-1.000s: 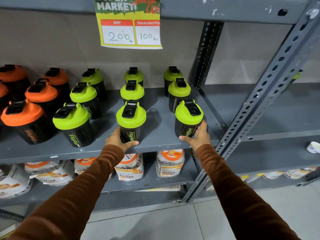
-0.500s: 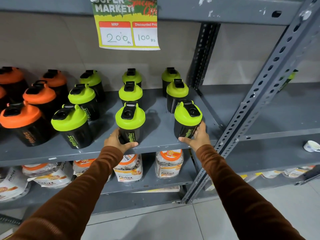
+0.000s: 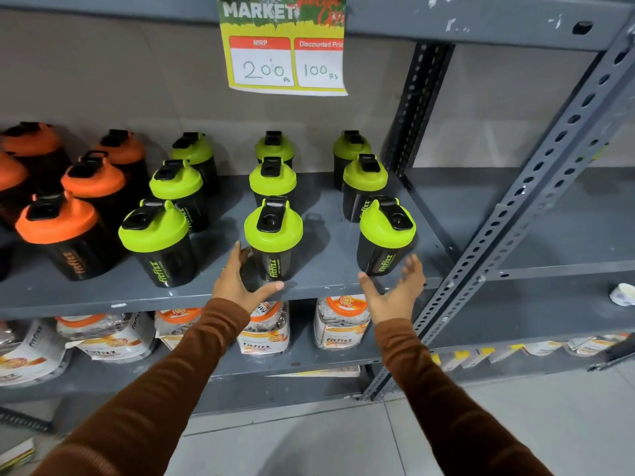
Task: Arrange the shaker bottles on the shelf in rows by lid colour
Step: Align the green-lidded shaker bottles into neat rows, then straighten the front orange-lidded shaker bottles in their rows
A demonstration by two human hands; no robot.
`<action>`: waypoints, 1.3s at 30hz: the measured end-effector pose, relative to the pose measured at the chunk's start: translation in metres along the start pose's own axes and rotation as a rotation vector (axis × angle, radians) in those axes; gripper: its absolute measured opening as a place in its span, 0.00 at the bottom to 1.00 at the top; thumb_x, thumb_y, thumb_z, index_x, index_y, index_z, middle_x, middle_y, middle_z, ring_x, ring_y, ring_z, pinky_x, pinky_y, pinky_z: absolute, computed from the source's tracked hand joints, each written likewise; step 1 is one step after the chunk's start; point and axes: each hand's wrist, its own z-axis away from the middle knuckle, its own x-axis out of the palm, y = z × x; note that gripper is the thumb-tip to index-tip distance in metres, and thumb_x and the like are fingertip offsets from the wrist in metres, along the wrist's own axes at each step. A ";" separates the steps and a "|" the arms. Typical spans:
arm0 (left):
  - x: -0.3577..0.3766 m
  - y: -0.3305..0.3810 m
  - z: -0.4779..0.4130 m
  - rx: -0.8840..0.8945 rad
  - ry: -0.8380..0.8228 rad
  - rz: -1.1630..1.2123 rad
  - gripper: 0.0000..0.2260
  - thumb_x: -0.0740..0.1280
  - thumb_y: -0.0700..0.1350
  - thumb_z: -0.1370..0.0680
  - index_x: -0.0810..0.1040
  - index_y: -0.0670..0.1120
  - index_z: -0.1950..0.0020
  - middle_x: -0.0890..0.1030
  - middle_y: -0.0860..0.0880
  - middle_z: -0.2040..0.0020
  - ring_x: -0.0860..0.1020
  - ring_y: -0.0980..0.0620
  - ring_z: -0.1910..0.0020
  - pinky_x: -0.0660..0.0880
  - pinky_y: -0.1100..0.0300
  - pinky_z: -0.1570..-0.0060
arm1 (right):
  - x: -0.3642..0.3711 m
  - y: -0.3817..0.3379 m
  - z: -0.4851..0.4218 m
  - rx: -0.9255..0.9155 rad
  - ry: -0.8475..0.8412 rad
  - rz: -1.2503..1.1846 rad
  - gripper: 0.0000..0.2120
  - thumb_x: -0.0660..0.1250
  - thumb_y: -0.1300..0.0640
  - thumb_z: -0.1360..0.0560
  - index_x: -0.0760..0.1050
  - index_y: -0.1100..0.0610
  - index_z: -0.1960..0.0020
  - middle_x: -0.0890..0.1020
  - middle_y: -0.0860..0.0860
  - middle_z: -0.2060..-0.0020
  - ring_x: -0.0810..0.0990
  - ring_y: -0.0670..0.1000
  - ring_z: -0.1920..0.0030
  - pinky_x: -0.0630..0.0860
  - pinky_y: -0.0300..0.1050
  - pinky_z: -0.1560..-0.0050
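The green-lidded shaker bottles are standing upright in three columns running from the front edge of the shelf to its back, three deep, filling the shelf's right half. The orange-lidded shaker bottles are standing in columns of their own toward the left end.

I am holding my left hand at the front edge, just left of the front bottle of the middle green column. My fingers are reaching up along that bottle's left side and my thumb is lying across below its base, spread wide around it; whether the fingertips are touching the black wall I cannot tell, but I am not gripping it.

I am holding my right hand at the front edge below the front bottle of the right green column, which is standing near the front right corner. The palm is facing up and inward, fingers splayed loose and apart from the bottle, thumb tip just beside its base. Nothing is in this hand.

Packaged goods are sitting on the shelf below, and a price sign is hanging from the shelf above.
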 end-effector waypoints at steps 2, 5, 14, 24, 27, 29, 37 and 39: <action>-0.002 -0.008 0.014 0.044 0.093 0.003 0.34 0.71 0.48 0.31 0.59 0.44 0.29 0.70 0.44 0.32 0.69 0.46 0.33 0.64 0.54 0.34 | 0.014 0.003 0.033 -0.121 0.088 0.062 0.34 0.75 0.56 0.36 0.62 0.64 0.37 0.69 0.63 0.42 0.68 0.59 0.40 0.64 0.49 0.35; -0.014 -0.025 0.031 0.130 0.180 -0.093 0.20 0.61 0.53 0.25 0.72 0.42 0.38 0.77 0.41 0.39 0.74 0.43 0.40 0.67 0.57 0.41 | 0.042 -0.005 0.078 -0.275 -0.089 0.038 0.21 0.67 0.45 0.32 0.65 0.55 0.46 0.71 0.49 0.53 0.69 0.48 0.52 0.68 0.35 0.46; -0.114 -0.097 0.042 0.179 0.342 -0.241 0.22 0.52 0.54 0.24 0.76 0.37 0.50 0.80 0.37 0.52 0.77 0.38 0.51 0.67 0.56 0.48 | 0.179 -0.080 0.152 -0.382 -0.445 -0.023 0.22 0.65 0.47 0.35 0.64 0.54 0.45 0.70 0.53 0.50 0.70 0.49 0.47 0.67 0.40 0.43; -0.233 -0.132 -0.019 -0.049 0.391 -0.018 0.45 0.77 0.42 0.38 0.54 0.37 0.29 0.60 0.35 0.30 0.60 0.40 0.30 0.56 0.50 0.29 | 0.276 -0.102 0.160 -0.006 -0.260 0.047 0.52 0.80 0.64 0.44 0.51 0.66 0.30 0.64 0.64 0.33 0.64 0.61 0.32 0.60 0.55 0.29; -0.244 -0.131 -0.045 -0.122 0.251 0.118 0.52 0.78 0.37 0.40 0.47 0.40 0.27 0.55 0.39 0.26 0.57 0.44 0.28 0.55 0.52 0.28 | 0.276 -0.104 0.164 0.026 -0.189 0.036 0.46 0.77 0.69 0.41 0.54 0.66 0.31 0.67 0.64 0.35 0.68 0.59 0.34 0.63 0.49 0.31; -0.244 -0.134 -0.059 -0.135 0.201 0.136 0.52 0.78 0.38 0.40 0.47 0.41 0.27 0.57 0.39 0.27 0.59 0.44 0.28 0.56 0.52 0.29 | 0.274 -0.104 0.165 0.024 -0.175 0.050 0.44 0.76 0.70 0.40 0.54 0.66 0.31 0.67 0.63 0.35 0.69 0.58 0.35 0.63 0.48 0.32; -0.256 -0.149 -0.063 -0.099 0.121 0.127 0.43 0.79 0.42 0.40 0.58 0.42 0.33 0.72 0.38 0.36 0.73 0.40 0.38 0.69 0.46 0.36 | 0.273 -0.108 0.167 0.045 -0.192 0.078 0.43 0.76 0.69 0.40 0.56 0.61 0.32 0.70 0.59 0.36 0.71 0.55 0.37 0.66 0.43 0.36; -0.260 -0.149 -0.054 -0.060 0.087 0.157 0.41 0.78 0.40 0.39 0.59 0.41 0.33 0.72 0.39 0.36 0.72 0.42 0.38 0.69 0.50 0.36 | 0.274 -0.107 0.169 0.042 -0.186 0.086 0.42 0.77 0.68 0.39 0.57 0.60 0.32 0.71 0.59 0.36 0.71 0.56 0.37 0.66 0.41 0.38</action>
